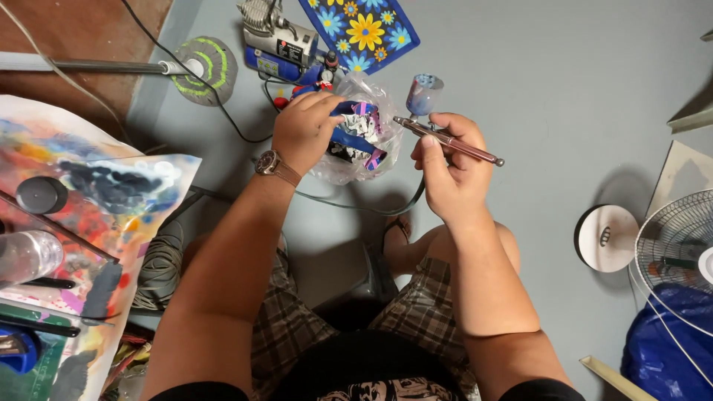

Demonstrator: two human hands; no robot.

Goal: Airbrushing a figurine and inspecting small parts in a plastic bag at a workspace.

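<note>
Now right hand [451, 174] grips airbrush [448, 139]; left hand [303, 130] clutches clear bag [360, 137].

One airbrush [448, 140], one compressor [278, 41], one fan [679, 249], two hands.

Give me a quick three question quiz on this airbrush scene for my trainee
1. True or false: the right hand holds the airbrush.
2. What does the left hand grip? A) clear bag of coloured pieces B) fan C) bottle
3. On which of the person's sides does the paint-stained sheet lie?

Key: 1 true; 2 A; 3 left.
</note>
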